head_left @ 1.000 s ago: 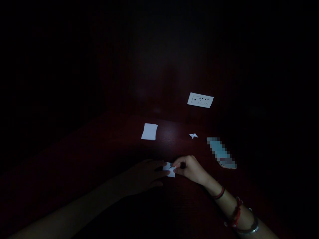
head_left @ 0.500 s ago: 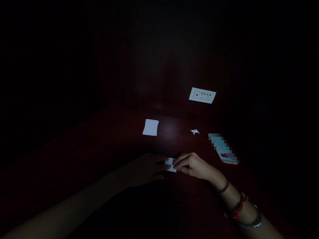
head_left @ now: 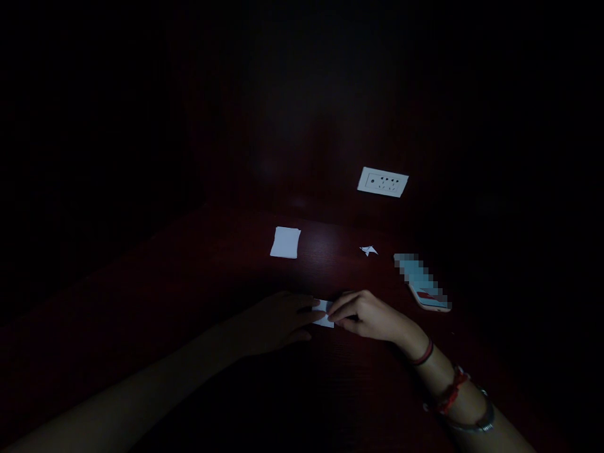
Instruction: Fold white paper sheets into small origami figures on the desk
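Observation:
A small white piece of paper (head_left: 323,306) lies on the dark red tabletop between my hands. From the left, my left hand (head_left: 276,322) rests its outstretched fingers on the paper, with gaps between them. The curled fingers of my right hand (head_left: 370,316) come together at the paper's right side, fingertips touching it. They cover part of that edge, so any fold there is hard to make out.
Beyond my hands lies a stack of white square paper (head_left: 285,242). To its right is a small folded paper figure (head_left: 369,250). A phone (head_left: 422,283) with a lit, blurred screen lies at the right. A socket plate (head_left: 383,182) is on the back wall.
My left index finger has shifted slightly right across the paper. The right hand and the other objects stay practically where they were.

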A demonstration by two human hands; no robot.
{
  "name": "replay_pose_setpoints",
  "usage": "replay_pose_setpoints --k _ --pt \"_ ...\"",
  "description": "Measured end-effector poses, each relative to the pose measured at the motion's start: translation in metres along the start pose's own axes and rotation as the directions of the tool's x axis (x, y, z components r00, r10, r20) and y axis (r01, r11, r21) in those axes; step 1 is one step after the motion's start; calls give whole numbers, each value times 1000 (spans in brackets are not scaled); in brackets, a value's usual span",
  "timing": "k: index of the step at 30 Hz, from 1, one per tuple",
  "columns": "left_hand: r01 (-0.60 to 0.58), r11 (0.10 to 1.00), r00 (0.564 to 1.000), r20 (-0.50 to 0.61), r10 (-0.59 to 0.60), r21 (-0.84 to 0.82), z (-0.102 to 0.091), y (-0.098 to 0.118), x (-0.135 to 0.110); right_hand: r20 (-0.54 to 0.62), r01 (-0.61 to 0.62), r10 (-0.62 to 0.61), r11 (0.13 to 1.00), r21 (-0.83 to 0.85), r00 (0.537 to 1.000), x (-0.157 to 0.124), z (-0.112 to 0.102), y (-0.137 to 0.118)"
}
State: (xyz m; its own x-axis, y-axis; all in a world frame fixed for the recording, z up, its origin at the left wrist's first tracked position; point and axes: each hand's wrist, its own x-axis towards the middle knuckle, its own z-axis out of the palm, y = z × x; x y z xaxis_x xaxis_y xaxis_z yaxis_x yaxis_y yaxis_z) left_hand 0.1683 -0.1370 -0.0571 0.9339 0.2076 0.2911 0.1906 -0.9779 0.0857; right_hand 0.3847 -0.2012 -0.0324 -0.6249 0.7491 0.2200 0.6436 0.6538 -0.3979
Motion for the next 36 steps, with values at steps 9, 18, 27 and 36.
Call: replay_pose_setpoints --k 9,18,27,36 --pt "41 999 999 31 -41 -18 4 1 -2 -4 17 -17 999 31 1000 -1 0 3" --pt "58 998 998 39 -56 -36 1 5 1 -12 1 0 997 74 1000 -1 2 6" --pt "42 999 999 12 -42 -32 6 1 0 -7 -16 17 995 98 1000 -2 4 7" --pt "3 1000 1000 17 -3 18 10 -2 2 10 -51 52 994 -96 999 -1 -1 1"
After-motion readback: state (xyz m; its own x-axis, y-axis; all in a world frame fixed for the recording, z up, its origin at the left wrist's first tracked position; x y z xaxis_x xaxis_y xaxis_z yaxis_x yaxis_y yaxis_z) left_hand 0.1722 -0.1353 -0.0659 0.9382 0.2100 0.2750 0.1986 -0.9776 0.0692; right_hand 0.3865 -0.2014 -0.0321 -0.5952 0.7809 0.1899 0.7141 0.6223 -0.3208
